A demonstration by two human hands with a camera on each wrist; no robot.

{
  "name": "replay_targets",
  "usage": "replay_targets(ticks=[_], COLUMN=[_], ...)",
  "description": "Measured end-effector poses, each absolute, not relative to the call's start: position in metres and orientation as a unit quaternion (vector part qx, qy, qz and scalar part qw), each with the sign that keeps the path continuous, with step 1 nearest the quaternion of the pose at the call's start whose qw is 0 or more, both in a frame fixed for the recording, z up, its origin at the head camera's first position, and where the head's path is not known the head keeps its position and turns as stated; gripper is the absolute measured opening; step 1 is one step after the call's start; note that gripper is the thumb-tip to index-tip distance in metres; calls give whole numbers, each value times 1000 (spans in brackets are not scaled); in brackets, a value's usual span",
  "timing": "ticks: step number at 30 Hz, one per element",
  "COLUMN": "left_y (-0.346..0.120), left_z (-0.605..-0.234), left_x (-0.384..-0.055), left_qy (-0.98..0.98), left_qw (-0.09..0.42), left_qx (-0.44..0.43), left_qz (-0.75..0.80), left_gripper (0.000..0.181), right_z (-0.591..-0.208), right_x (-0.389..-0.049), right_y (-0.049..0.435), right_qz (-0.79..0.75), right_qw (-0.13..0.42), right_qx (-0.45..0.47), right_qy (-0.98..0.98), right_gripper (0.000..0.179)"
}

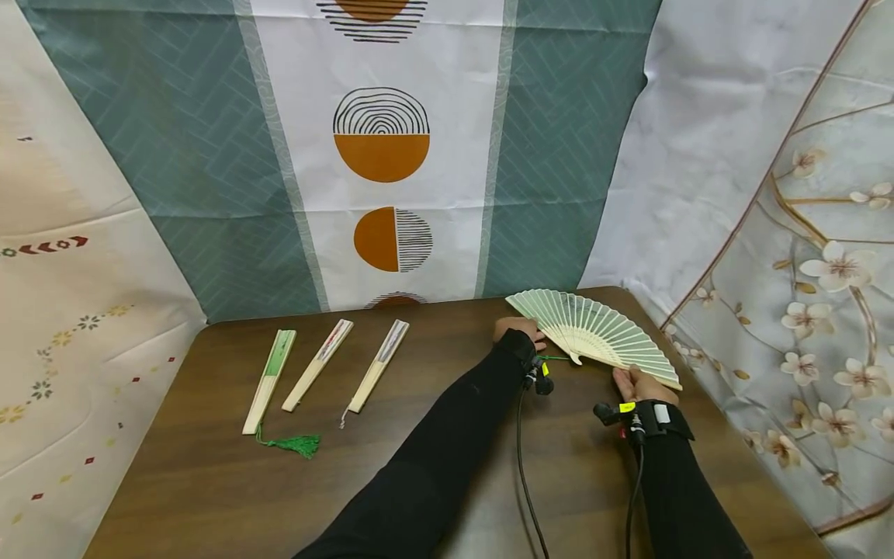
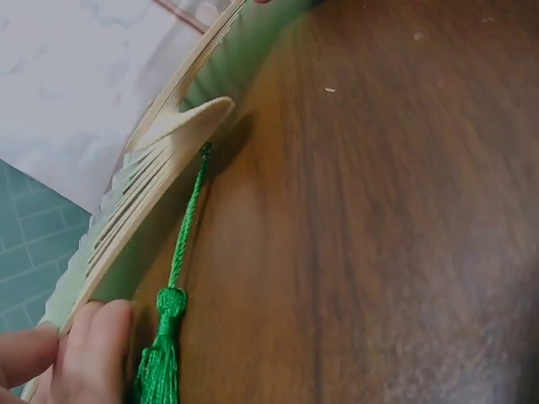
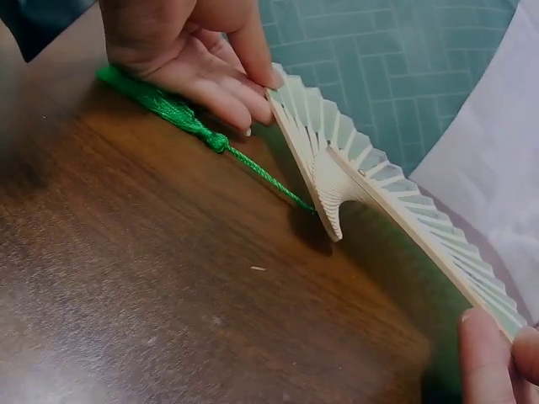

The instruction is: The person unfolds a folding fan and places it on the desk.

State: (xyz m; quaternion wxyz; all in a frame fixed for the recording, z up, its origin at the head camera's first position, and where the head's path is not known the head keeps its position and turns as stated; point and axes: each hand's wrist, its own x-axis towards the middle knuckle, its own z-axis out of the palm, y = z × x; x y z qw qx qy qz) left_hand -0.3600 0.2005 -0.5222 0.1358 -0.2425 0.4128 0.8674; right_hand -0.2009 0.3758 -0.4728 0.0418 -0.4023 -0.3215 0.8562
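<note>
A pale green folding fan (image 1: 594, 326) is spread wide near the table's far right corner, its light ribs meeting at a pivot. My left hand (image 1: 520, 330) pinches the fan's left outer rib between thumb and fingers. At the opposite end, my right hand (image 1: 646, 384) pinches the right outer rib. In the left wrist view, a green tassel (image 2: 170, 328) hangs from the pivot by a twisted cord and lies beside my left fingers (image 2: 101, 345). The right wrist view shows the fan (image 3: 396, 202) tilted up from the tabletop, with my right fingers (image 3: 484, 362) on its near edge.
Three folded fans lie on the left of the brown table (image 1: 447, 435): a green one (image 1: 271, 380) with a green tassel (image 1: 296, 444), a patterned one (image 1: 317, 365), and a greyish one (image 1: 379, 365). Patterned cloths hang behind and at both sides. Cables (image 1: 524, 473) trail from the wrists.
</note>
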Motion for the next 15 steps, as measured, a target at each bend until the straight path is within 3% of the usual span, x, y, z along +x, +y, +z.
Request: replay_targets(ticks=[7,15], left_y=[205,197], left_z=[-504,-504], left_x=[-347,-338], left_qy=[654,693], left_qw=[90,86], left_qx=[-271,-273], left_qz=[701,662], left_gripper=[10,14], right_z=[-474,-476], right_x=[-195,-186], right_y=[366,362], right_qz=[821,818], right_qw=[80,56], right_qx=[-412,-398], right_qy=[-388,-412], right_gripper=[56,32])
